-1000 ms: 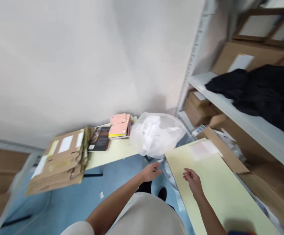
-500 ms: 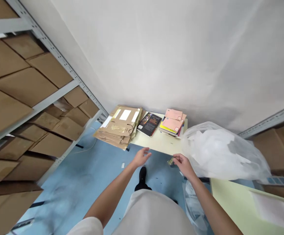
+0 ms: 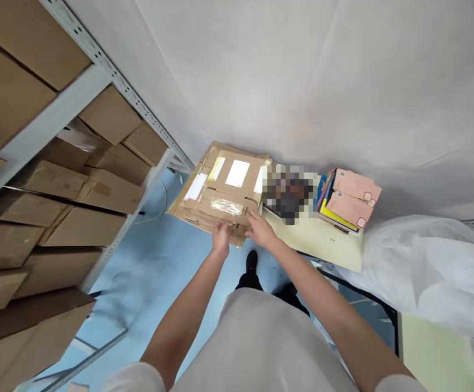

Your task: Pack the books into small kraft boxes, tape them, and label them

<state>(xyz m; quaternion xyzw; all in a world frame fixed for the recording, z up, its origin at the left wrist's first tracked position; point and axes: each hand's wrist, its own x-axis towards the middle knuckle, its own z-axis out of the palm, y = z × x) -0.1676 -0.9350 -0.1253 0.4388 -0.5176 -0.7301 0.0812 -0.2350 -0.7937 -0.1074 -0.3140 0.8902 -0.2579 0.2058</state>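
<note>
A stack of flattened cardboard boxes (image 3: 216, 196) with white labels and shiny tape lies on the left end of the pale table (image 3: 310, 239), jutting past its front edge. My left hand (image 3: 221, 238) is closed on the stack's front edge; its fingertips are partly hidden. Just to the right, my right hand (image 3: 260, 230) touches the front right corner, thumb and fingers apart over the cardboard. Beside the stack lies a book (image 3: 288, 193), its cover blurred out. Further right sits a pile of books with pink envelope-like covers (image 3: 351, 196) on top.
Shelving (image 3: 67, 117) packed with cardboard boxes (image 3: 98, 190) rises at the left. A white wall (image 3: 261, 71) stands behind the table. To the right is a large translucent plastic bag (image 3: 433, 267), near another pale tabletop (image 3: 433, 348). Below is the blue floor (image 3: 139, 283).
My view has turned left and closer to the table. Both hands have moved from in front of the table to the cardboard stack. The small item at my right hand is no longer visible.
</note>
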